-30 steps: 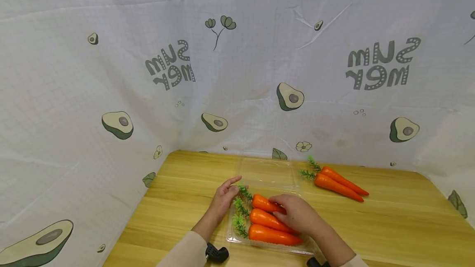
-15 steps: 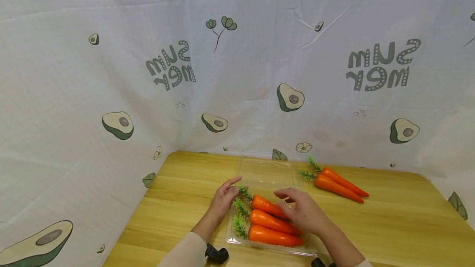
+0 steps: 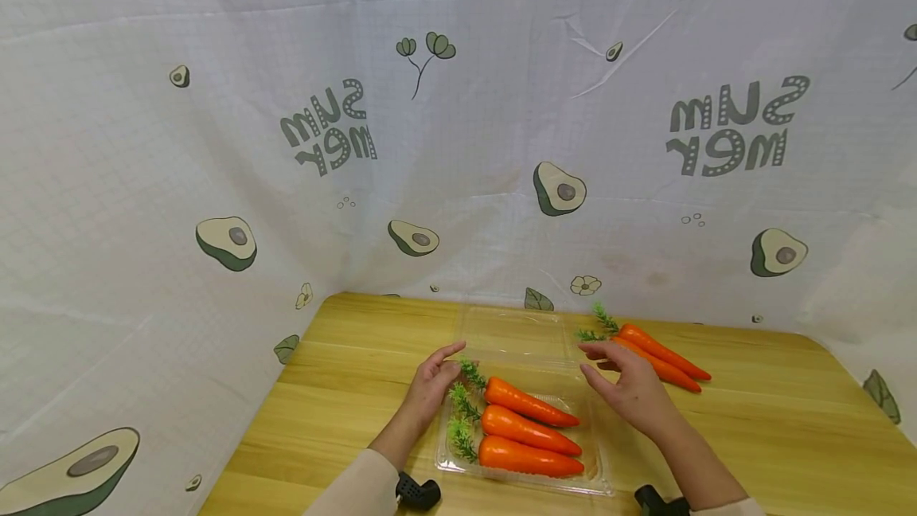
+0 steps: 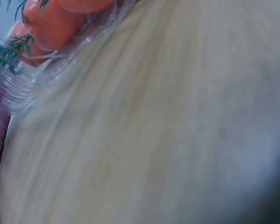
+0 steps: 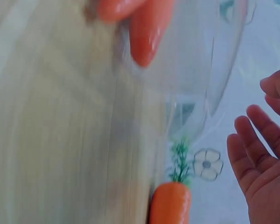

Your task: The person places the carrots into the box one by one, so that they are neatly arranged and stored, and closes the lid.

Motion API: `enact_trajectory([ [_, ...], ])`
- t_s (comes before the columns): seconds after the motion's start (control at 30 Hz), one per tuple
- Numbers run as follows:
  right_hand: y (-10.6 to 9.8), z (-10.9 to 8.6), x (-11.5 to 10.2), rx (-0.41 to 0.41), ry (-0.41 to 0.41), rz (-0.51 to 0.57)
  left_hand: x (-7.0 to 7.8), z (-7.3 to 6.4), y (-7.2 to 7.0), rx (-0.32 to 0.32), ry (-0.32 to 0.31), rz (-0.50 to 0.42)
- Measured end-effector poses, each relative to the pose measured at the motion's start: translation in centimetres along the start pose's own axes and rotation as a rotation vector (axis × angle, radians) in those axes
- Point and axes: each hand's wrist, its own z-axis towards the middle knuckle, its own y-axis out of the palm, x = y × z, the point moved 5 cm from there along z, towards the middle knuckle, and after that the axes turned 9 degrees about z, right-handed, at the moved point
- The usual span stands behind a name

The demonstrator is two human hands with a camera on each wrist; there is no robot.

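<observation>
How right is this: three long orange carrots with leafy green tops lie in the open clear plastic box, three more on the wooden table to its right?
One count is wrong: the head view shows only two more carrots on the wooden table. The three carrots in the open box are correct.

Three carrots (image 3: 530, 429) lie in the box (image 3: 533, 482), right of my left hand (image 3: 432, 381). Two other carrots (image 3: 666, 353) lie on the table (image 3: 781, 420), beyond my right hand (image 3: 635, 395).
</observation>
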Motion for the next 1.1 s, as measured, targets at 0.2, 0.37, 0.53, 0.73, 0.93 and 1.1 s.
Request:
enact_trajectory([
  [0.2, -1.4, 0.2, 2.2, 0.014, 0.041, -0.049, -0.1, -0.1, -0.1, 0.001, 0.001, 0.009],
  [0.37, -2.4, 0.2, 3.9, -0.004, 0.106, -0.054, 0.1, -0.1, -0.1, -0.003, 0.009, 0.003],
  [0.53, -3.2, 0.1, 5.6, -0.032, 0.185, -0.075, 0.0, 0.1, -0.1, -0.001, 0.008, 0.0],
  [0.73, -4.0, 0.0, 7.5, -0.082, 0.29, -0.088, -0.1, 0.2, -0.1, -0.001, 0.004, 0.001],
  [0.93, -5.0, -0.1, 9.2, -0.079, 0.293, -0.115, -0.1, 0.2, -0.1, 0.001, 0.005, -0.001],
  [1.1, -5.5, -0.1, 10.3, -0.082, 0.286, -0.162, -0.2, 0.3, -0.1, -0.012, 0.02, -0.009],
])
